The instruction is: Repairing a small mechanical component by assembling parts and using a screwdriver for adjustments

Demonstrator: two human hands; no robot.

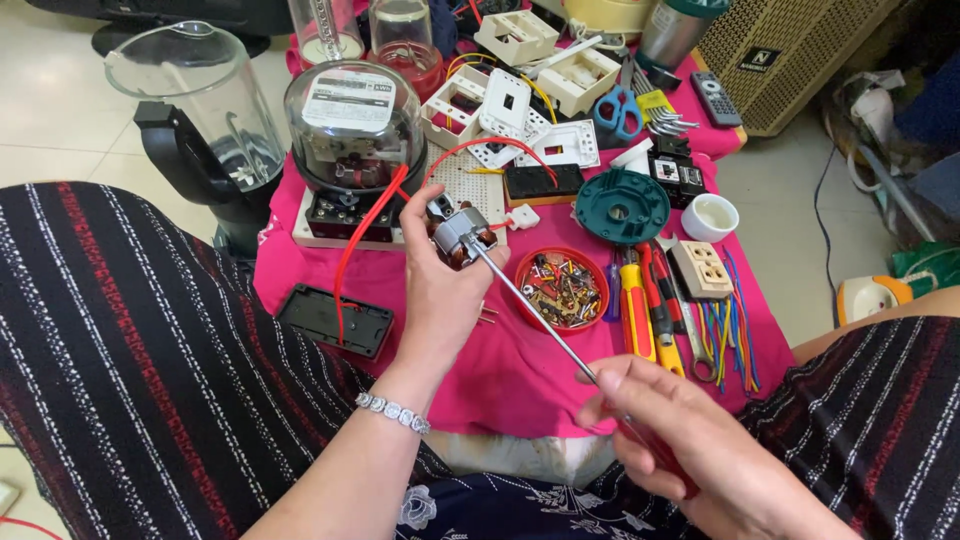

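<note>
Fingers of the left hand (440,290) close round a small electric motor with a silver laminated steel core and copper windings (458,236), held upright above the pink cloth-covered worktop (500,380), a silver beaded bracelet (392,411) on that wrist. At about nine o'clock from the motor stands a round glass-domed electric meter on a black base (352,130), and a thin red wire (362,240) loops down from near the motor to a flat black rectangular cover plate (335,320) lying at seven o'clock. From the motor's lower right side a long slim steel screwdriver shaft (530,310) runs toward four o'clock, its tip touching the motor and its long axis slanting down to the right hand (690,450). That hand is clenched on the screwdriver's dark red handle (655,450), mostly hidden under the fingers, so the left hand is the one at the motor and the right meets it only through the shaft. Just beside the shaft, at three o'clock from the motor, sits a round red plastic dish of mixed screws and brass bits (562,288), and further right a row of red-and-yellow-handled screwdrivers (640,310). A teal round plastic housing (622,206) lies at one o'clock from the dish, with a small white cup (709,216) just beside it.
</note>
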